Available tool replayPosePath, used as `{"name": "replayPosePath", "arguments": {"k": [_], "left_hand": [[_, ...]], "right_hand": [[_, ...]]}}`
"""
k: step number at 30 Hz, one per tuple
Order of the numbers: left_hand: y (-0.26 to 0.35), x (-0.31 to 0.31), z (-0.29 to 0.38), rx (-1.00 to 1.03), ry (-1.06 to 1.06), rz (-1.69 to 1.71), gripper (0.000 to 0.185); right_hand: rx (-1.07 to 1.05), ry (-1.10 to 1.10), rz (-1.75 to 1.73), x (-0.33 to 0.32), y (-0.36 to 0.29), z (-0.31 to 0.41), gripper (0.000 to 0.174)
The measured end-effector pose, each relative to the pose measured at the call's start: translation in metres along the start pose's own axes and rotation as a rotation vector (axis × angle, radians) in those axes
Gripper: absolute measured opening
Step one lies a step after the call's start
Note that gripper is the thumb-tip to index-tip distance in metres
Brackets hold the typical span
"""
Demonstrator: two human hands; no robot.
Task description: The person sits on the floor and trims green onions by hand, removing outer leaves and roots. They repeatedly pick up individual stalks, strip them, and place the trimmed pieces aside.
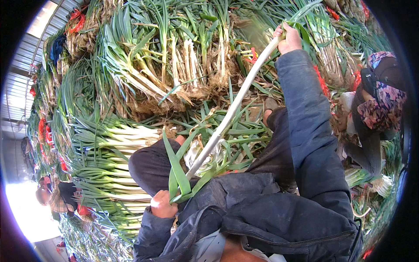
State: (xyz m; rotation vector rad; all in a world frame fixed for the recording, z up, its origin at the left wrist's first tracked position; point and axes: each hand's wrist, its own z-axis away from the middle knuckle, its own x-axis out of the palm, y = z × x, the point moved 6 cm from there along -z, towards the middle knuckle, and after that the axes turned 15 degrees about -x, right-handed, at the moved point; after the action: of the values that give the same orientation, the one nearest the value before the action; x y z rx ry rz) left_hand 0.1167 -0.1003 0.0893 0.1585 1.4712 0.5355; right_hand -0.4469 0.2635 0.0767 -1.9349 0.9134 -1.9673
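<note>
A long green onion (pixel 229 114) stretches diagonally across my lap, its white stalk between my two hands. My right hand (pixel 289 38), raised at the upper right, is closed around the stalk near where the green leaves begin. My left hand (pixel 163 203), low beside my knee, grips long green leaf strips (pixel 178 173) close to the stalk's lower end. White stalks and green tops of cleaned green onions (pixel 127 170) lie in a row to the left of my leg. Peeled leaves and pale skins (pixel 208 154) lie between my legs.
Unpeeled green onions with rooty ends (pixel 190 65) are heaped in front, some tied with red ties (pixel 77 20). A person in floral clothing (pixel 381 101) sits at the right edge. Another person in a checked top (pixel 60 196) is at the far left.
</note>
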Motion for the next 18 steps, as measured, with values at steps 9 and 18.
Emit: {"name": "replayPosePath", "arguments": {"k": [9, 18], "left_hand": [[-0.065, -0.027, 0.058, -0.172, -0.023, -0.197, 0.009], [0.054, 0.032, -0.090, 0.151, 0.031, -0.170, 0.054]], "right_hand": [[-0.149, 0.196, -0.032, -0.064, -0.059, -0.059, 0.015], [-0.095, 0.144, -0.180, -0.021, -0.026, -0.023, 0.010]]}}
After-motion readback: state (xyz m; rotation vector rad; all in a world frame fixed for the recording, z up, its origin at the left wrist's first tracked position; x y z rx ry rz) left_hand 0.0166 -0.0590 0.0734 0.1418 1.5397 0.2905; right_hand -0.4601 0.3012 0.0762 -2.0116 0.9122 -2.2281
